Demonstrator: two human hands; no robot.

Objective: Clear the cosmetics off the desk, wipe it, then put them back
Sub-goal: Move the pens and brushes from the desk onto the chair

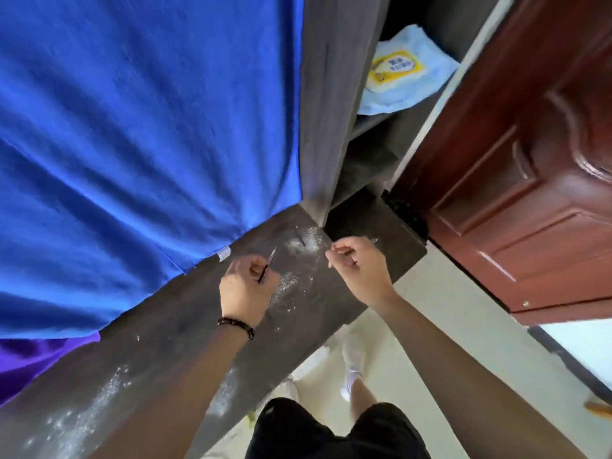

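The dark desk point(318, 309) runs diagonally through the view, with white powdery smears point(291, 281) on its top. My left hand point(246, 288), with a bead bracelet on the wrist, grips a thin tool with a black handle and a silver tip point(267, 265) just above the desk. My right hand point(359, 266) hovers over the desk's far corner with its fingers curled. Its thumb and forefinger pinch something small and thin that barely shows. No other cosmetics are visible on the desk.
A big blue cloth point(132, 127) hangs over the left side down to the desk. A light blue towel point(405, 72) lies on a shelf behind. A brown wooden door point(530, 200) stands at the right. More white powder point(99, 402) marks the near desk end.
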